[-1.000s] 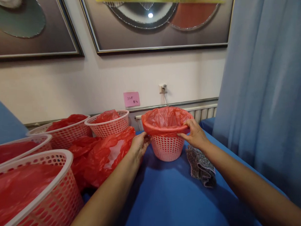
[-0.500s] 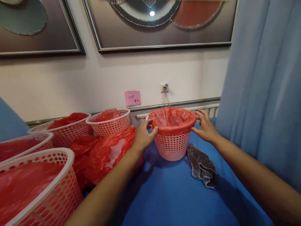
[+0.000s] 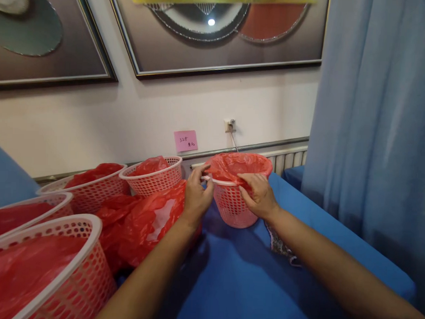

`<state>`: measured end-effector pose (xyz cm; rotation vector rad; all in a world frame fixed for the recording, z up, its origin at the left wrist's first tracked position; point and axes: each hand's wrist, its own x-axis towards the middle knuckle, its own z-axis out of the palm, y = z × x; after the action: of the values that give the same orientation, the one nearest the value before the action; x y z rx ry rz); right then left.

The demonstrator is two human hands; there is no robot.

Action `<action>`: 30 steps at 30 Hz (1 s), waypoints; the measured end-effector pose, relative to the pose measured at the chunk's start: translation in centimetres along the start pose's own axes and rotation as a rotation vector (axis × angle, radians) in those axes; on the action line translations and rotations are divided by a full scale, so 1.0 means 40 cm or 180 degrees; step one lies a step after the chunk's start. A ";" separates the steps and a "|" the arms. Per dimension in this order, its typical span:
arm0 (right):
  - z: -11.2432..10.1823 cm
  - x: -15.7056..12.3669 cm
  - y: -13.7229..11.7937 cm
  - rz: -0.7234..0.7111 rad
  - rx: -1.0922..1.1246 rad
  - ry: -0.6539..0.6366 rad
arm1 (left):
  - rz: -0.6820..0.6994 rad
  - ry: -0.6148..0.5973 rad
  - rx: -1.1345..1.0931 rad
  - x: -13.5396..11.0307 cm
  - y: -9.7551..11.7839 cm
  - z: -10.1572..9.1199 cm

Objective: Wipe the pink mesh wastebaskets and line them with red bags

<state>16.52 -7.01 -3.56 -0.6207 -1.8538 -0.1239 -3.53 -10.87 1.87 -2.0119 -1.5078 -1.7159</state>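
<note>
A white perforated plastic basket point(image 3: 234, 209) stands upright on the blue-covered table, lined with a red plastic bag point(image 3: 247, 165). The bag's edge is folded over the right and back of the rim; at the front left, a stretch of pale rim shows bare. My left hand point(image 3: 198, 196) is closed at the basket's left rim, thumb and fingers on either side of it. At the front of the rim, my right hand point(image 3: 260, 194) pinches the bag's edge between thumb and fingers. A dark grey cloth point(image 3: 281, 245) lies right of the basket, partly behind my right forearm.
Several similar baskets with red bags inside, one a large basket point(image 3: 90, 267), crowd the left side. A loose heap of red bags point(image 3: 151, 222) lies between them and my left arm. Behind are a radiator point(image 3: 291, 160) and a wall socket point(image 3: 230, 126); a blue curtain point(image 3: 370, 137) hangs right.
My right hand has moved from the basket's right rim to its front, pinching the bag. The bag has come off the front-left rim, baring it. My left hand has shifted slightly left.
</note>
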 end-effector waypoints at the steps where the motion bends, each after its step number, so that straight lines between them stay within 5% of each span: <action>1: -0.003 -0.001 0.008 -0.0014 0.0071 0.0055 | 0.0117 -0.0125 0.0187 0.028 -0.005 -0.014; 6: -0.020 0.001 0.021 -0.0096 0.0203 -0.0043 | 0.0201 -0.1724 0.0484 0.149 -0.023 -0.021; 8: -0.025 0.005 0.022 -0.0141 0.0189 -0.0147 | 0.0194 -0.1952 0.0460 0.169 -0.019 -0.011; 11: -0.028 0.006 0.025 -0.0176 0.0162 -0.0154 | 0.0268 -0.1745 0.0518 0.152 -0.006 -0.013; 15: -0.031 0.001 0.033 -0.0199 0.0132 -0.0146 | 0.0175 -0.1029 0.0630 0.053 -0.024 -0.040; 17: -0.034 0.000 0.036 -0.0205 0.0139 -0.0169 | -0.0162 -0.0629 0.0500 -0.010 -0.057 -0.049; 22: -0.038 -0.003 0.035 -0.0246 0.0186 -0.0219 | -0.0872 -0.0527 0.0078 -0.119 -0.145 -0.036; 30: -0.026 -0.013 0.037 -0.0232 0.0027 -0.0256 | -0.2052 0.0151 -0.1664 -0.084 -0.139 0.012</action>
<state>18.23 -6.30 -3.98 -0.5595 -1.9546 -0.1409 -6.71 -9.75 -3.71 -1.7446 -2.0046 -2.6113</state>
